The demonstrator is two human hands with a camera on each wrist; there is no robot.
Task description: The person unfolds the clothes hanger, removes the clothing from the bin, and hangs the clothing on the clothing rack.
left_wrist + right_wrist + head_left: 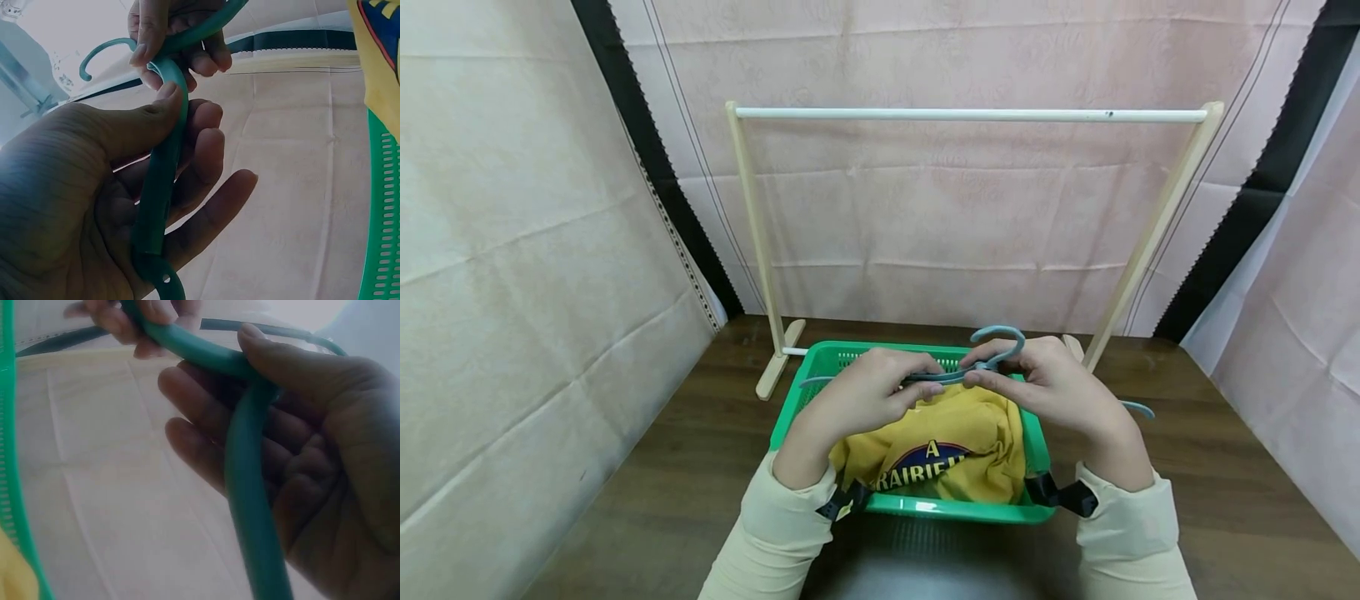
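A blue-green clothes hanger [951, 377] is held level above the basket, its hook [1000, 333] curving up near my right hand. My left hand [880, 392] grips one arm of the hanger, thumb on the near side and fingers behind, as the left wrist view shows. Close to the hook's base, my right hand [1045, 379] pinches the hanger between thumb and fingers. Below both hands, a yellow garment [917, 450] with a dark printed patch lies crumpled in the green plastic basket [955, 507].
Behind the basket stands a rack with a white top bar [970, 115] and pale wooden posts [758, 233]. Its left foot [781, 360] rests on the brown wooden table [647, 500]. Light fabric walls [955, 225] enclose the back and sides.
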